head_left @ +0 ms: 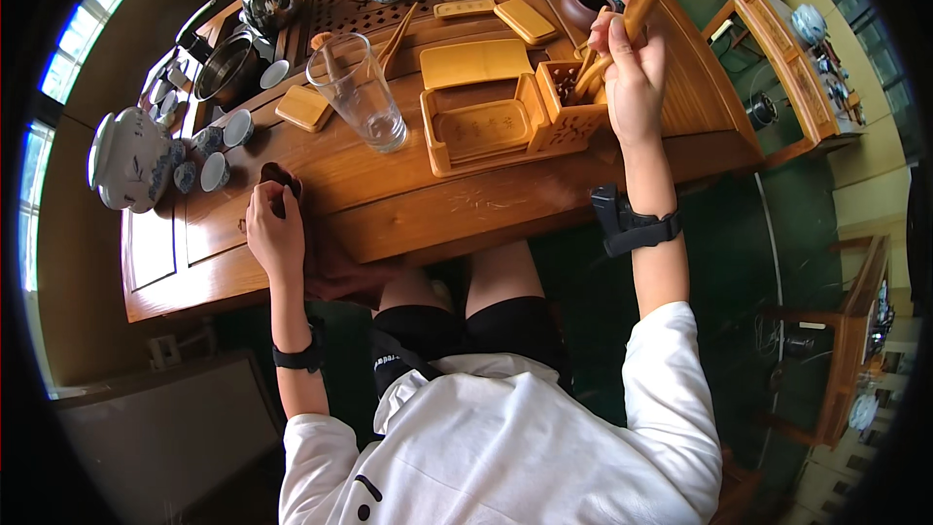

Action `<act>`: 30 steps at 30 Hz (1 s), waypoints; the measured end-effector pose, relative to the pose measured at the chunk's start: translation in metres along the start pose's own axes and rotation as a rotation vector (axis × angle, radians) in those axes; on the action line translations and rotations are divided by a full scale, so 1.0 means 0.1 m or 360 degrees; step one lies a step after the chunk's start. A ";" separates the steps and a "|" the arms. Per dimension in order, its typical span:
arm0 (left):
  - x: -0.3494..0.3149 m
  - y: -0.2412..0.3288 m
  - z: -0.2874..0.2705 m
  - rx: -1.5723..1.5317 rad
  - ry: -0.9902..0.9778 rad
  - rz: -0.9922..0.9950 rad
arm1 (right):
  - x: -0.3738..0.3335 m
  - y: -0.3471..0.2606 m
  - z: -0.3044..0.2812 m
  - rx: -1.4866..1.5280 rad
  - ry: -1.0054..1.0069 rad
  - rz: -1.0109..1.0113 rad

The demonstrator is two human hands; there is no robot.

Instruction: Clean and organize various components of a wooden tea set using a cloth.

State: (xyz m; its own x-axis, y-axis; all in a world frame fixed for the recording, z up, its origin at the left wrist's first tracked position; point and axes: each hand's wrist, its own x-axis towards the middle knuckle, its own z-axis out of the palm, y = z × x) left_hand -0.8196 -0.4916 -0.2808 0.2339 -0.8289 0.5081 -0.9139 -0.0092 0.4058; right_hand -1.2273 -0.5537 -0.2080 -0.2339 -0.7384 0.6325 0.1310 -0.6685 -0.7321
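My right hand (pixel 637 83) is raised over the right end of a light wooden caddy, its fingers closed around a wooden tea scoop (pixel 643 2) that points up and away. Other thin wooden tools (pixel 589 76) lean in the square pierced holder (pixel 573 122) just under that hand. At the table's near left, my left hand (pixel 274 226) has its fingers closed on a small dark brown object (pixel 279 175); most of it is covered, so its kind cannot be told. A clear glass (pixel 364 92) stands between the hands, left of the wooden caddy tray (pixel 481 126).
Blue-and-white cups (pixel 216 172) and a large white lidded pot (pixel 131 160) stand on the left. Behind are a metal pan (pixel 226 68), a glass kettle (pixel 267 2) and a slotted tea tray (pixel 360 15). A brown teapot (pixel 586 7) sits near my right hand.
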 end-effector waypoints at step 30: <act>-0.29 0.01 -0.06 0.0260 -0.0076 0.0347 | 0.03 0.00 -1.31 -0.1370 -0.0189 0.1476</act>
State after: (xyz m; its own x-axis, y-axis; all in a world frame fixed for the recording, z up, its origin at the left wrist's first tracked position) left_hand -0.8256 -0.4643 -0.2899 0.0136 -0.8467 0.5319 -0.9833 0.0852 0.1608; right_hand -1.3541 -0.5446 -0.2390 -0.2969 -0.9298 -0.2174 -0.4777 0.3418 -0.8093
